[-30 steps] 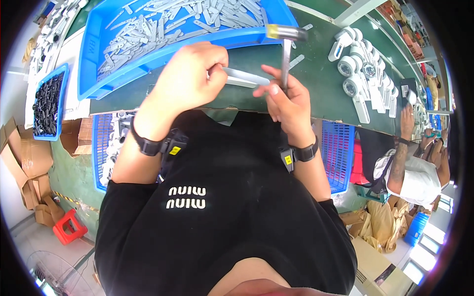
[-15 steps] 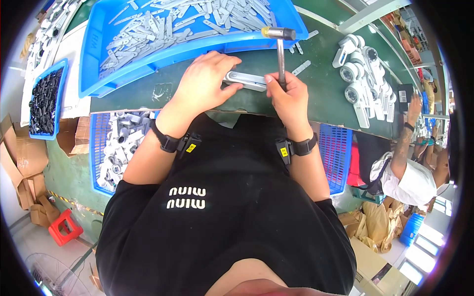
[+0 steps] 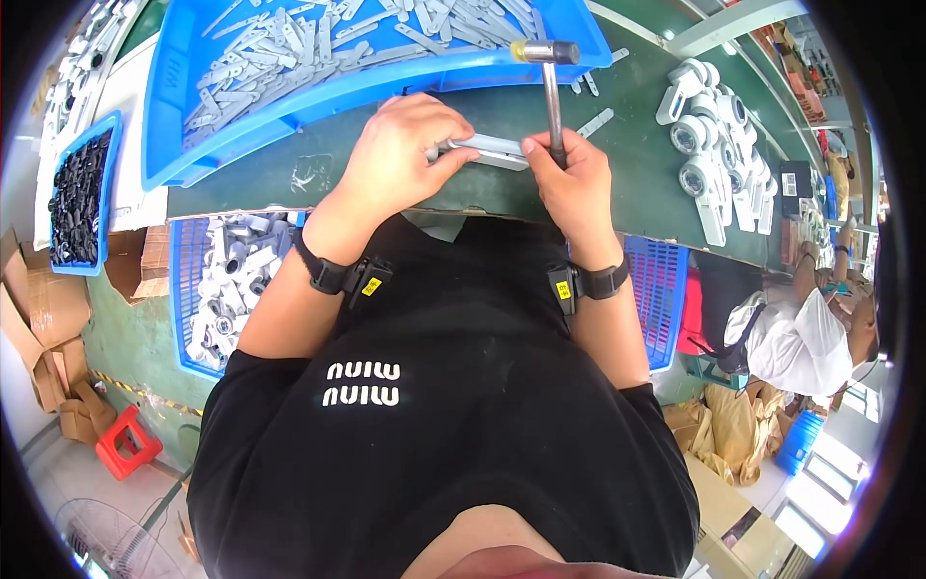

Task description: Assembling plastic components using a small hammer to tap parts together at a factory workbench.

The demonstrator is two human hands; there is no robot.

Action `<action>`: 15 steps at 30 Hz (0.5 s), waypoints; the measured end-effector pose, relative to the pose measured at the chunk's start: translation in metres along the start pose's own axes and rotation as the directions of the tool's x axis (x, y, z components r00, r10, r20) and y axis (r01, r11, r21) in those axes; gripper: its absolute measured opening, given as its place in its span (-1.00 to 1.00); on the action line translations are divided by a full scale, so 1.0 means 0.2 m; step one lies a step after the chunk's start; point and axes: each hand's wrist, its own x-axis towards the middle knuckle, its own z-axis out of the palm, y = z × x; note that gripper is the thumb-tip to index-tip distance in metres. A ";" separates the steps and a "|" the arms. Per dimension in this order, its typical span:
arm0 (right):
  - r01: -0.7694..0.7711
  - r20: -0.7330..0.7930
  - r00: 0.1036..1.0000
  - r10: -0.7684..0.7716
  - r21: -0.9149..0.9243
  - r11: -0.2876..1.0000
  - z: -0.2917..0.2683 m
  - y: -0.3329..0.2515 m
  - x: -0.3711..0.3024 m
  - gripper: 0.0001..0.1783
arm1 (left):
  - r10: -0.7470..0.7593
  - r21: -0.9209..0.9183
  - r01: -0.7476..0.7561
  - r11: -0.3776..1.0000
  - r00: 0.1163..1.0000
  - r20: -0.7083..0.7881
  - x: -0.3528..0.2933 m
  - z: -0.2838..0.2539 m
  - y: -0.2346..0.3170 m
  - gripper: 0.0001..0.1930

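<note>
Grey metal bar (image 3: 482,149): lies flat on the green worktop (image 3: 637,125), near its front edge, between the two hands. Looks stiff and light, a flat strip with rounded ends; smooth finish, likely a bit slippery. Best pinned from above near one end, leaving the other end free for striking.

Hammer (image 3: 552,92): small, metal head, thin shaft standing nearly upright, head just beside the front wall of the blue tray (image 3: 289,101). Head-heavy by the look of it; held low on the shaft.

Left hand (image 3: 400,154): curled over, fingers pressing down on the left end of the bar, thumb tucked alongside. Closed on it rather than lifting it.

Right hand (image 3: 574,179): fist wrapped tight round the lower hammer shaft, touching the bar's right end.

Blue tray: heaped with loose grey strips of the same kind.

Grey roller fittings (image 3: 709,164): clustered on the worktop to the right, well apart from the hands.

Blue basket (image 3: 227,280): below the worktop edge at left, holding grey parts.
</note>
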 end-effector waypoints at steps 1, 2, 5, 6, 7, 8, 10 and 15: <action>0.021 -0.007 1.000 -0.021 -0.005 1.000 0.00 0.00 0.00 -0.82 | -0.002 -0.001 0.002 1.000 1.000 0.002 0.00 0.00 0.00 -0.78; 0.041 -0.014 0.999 -0.042 -0.010 0.999 0.01 0.00 0.00 -0.82 | 0.015 0.008 -0.015 1.000 1.000 -0.009 0.00 0.00 0.00 -0.78; 0.093 -0.029 0.995 -0.096 -0.074 0.993 0.00 -0.01 -0.02 -0.82 | 0.055 0.016 -0.055 0.998 0.998 -0.019 0.01 0.01 -0.01 -0.79; 0.091 -0.029 0.995 -0.094 -0.073 0.993 0.00 -0.01 -0.02 -0.82 | 0.080 0.014 -0.079 0.997 0.997 -0.021 0.01 0.01 -0.01 -0.80; 0.124 -0.028 0.991 -0.129 -0.127 0.984 0.00 -0.01 -0.02 -0.82 | 0.077 0.009 -0.076 0.997 0.997 -0.020 0.00 0.02 -0.01 -0.80; 0.157 -0.025 0.986 -0.164 -0.180 0.971 0.00 -0.01 -0.02 -0.81 | 0.076 0.016 -0.076 0.997 0.997 -0.023 0.00 0.02 -0.01 -0.81; 0.151 -0.013 0.987 -0.158 -0.230 0.961 0.00 -0.04 -0.03 -0.79 | 0.076 0.023 -0.076 0.997 0.997 -0.022 0.00 0.02 -0.01 -0.82; 0.176 0.044 0.984 -0.171 -0.258 0.950 -0.03 -0.01 -0.01 -0.74 | 0.078 0.057 -0.077 0.995 0.997 -0.007 0.00 0.02 0.02 -0.84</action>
